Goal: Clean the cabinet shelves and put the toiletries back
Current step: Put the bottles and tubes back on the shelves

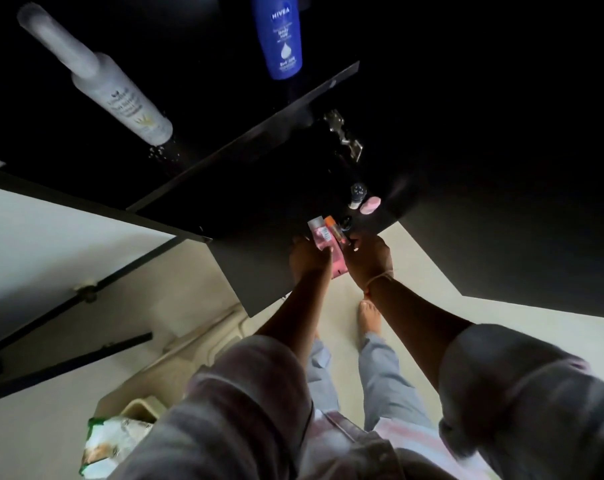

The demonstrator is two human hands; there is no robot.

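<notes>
Head view, very dark; black cabinet [466, 168] fills upper and right of frame.

L hand [309, 259], centre frame: fingers curled round pink bottle [323, 239]; clear cap points up-frame, bottle base pokes out below the hand.

R hand [368, 259], just right of L hand: fingers curled onto an orange-capped tube [333, 226] lying against the pink bottle. Thin string band on R wrist. Exact finger grip unclear, too dark.

Both hands sit over front edge of lower shelf [259, 271], centre frame.

Further back on that shelf, up-right of hands: small clear-capped jar [358, 194] and pink round item [370, 205], touching or nearly so. Dark small item just above R hand, can't ID.

Upper shelf [245, 140]: white spray bottle [120, 95] upper left, blue Nivea bottle [279, 36] top centre, well apart. Droplets on shelf near base of white bottle.

Metal hinge [342, 135] centre-right, above the jar.

Lower left: green/white wipes pack [110, 445]. Pale floor [414, 299], bare foot [369, 317] below R wrist. Grey sleeves bottom frame.
</notes>
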